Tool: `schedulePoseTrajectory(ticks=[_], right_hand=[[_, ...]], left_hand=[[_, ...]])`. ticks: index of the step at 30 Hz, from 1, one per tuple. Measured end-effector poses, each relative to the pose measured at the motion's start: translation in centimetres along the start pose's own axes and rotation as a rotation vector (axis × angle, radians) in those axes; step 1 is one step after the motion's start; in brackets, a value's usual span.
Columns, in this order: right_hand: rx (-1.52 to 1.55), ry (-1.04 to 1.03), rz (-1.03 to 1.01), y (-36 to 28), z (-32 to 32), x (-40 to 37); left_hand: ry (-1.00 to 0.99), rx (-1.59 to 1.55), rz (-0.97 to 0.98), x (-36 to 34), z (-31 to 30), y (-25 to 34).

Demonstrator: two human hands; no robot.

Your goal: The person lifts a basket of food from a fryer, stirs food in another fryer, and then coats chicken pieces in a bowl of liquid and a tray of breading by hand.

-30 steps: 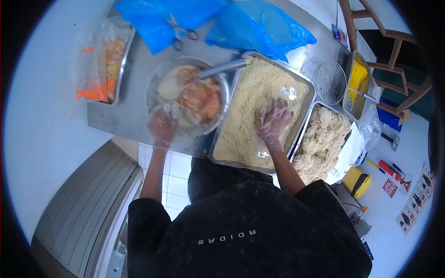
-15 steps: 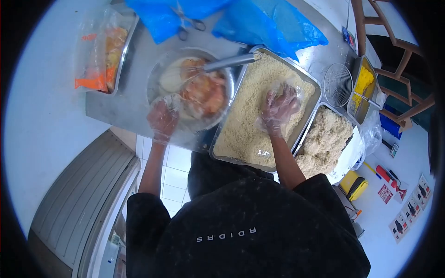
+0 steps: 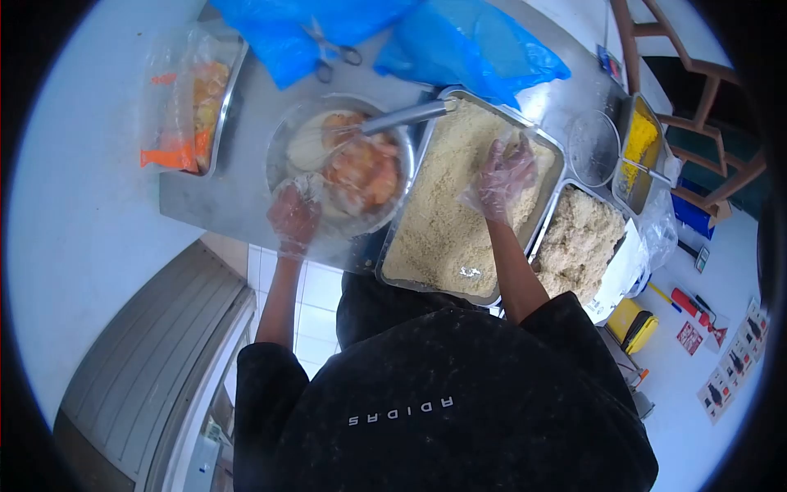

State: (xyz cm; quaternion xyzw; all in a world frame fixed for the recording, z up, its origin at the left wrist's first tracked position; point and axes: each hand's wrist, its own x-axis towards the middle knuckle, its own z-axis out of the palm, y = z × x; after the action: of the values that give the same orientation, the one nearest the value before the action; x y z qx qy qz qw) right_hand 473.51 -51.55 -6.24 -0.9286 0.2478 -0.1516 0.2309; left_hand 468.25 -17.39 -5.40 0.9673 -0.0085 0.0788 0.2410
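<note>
My left hand [image 3: 293, 215], in a clear plastic glove, is at the near-left rim of a metal bowl [image 3: 275, 156]. Its batter-smeared fingers are curled down, and what they hold, if anything, is hidden. Inside the bowl are raw-looking orange-pink pieces [image 3: 365, 174] in pale batter. A whisk [image 3: 406, 117] lies with its wires in the bowl and its grey handle reaching to the tray corner. My right hand [image 3: 504, 176], also in a clear glove, is over the right side of a metal tray of pale crumbs [image 3: 447, 197], fingers apart, with nothing visible in them.
Another tray of clumpy crumbs [image 3: 578, 238] stands at the right. Behind it are a wire strainer [image 3: 593, 148] and a tray of yellow crumbs [image 3: 639, 148]. Blue plastic bags [image 3: 475, 57] and scissors [image 3: 328, 56] lie at the back. A bagged food tray [image 3: 201, 111] is at the left.
My right hand has shifted slightly toward the back right of the crumb tray, its fingers more spread. My left hand stays at the bowl. The whole view has shifted a little.
</note>
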Motion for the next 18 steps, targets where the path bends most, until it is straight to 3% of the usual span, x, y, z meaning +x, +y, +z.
schedulePoseTrajectory(ticks=[3,4,7,8,11,12,13,16,18], right_hand=[[0.203,-0.050,0.029,0.3,-2.6,1.6],[0.405,0.117,0.025,5.1,0.2,1.6],[0.491,-0.431,0.052,5.0,-6.2,2.6],[0.241,-0.560,-0.198,3.1,-8.7,2.4],[-0.237,-0.446,-0.915,7.7,-6.0,0.0],[-0.284,-0.366,-0.947,7.7,-5.7,-0.8],[-0.339,-0.284,-0.975,7.0,-5.4,-1.4],[-0.426,-0.839,-0.499,3.8,-8.3,-1.1],[-0.341,-0.768,-0.563,5.1,-8.0,-1.3]], left_hand=[[0.001,-0.028,0.041,-1.2,0.0,-0.4],[0.031,-0.036,0.072,-0.6,0.5,-0.8],[-0.079,0.047,-0.047,-0.7,0.5,-0.7],[-0.056,0.049,-0.033,-0.4,0.4,-0.4],[0.010,0.000,0.025,-0.8,-0.2,-0.1],[0.043,-0.049,0.054,-1.0,0.2,-0.8],[0.075,-0.104,0.086,-0.8,0.7,-0.8],[-0.009,-0.119,0.004,-0.3,-0.1,0.0],[0.075,-0.107,0.054,-0.2,-0.1,0.5]])
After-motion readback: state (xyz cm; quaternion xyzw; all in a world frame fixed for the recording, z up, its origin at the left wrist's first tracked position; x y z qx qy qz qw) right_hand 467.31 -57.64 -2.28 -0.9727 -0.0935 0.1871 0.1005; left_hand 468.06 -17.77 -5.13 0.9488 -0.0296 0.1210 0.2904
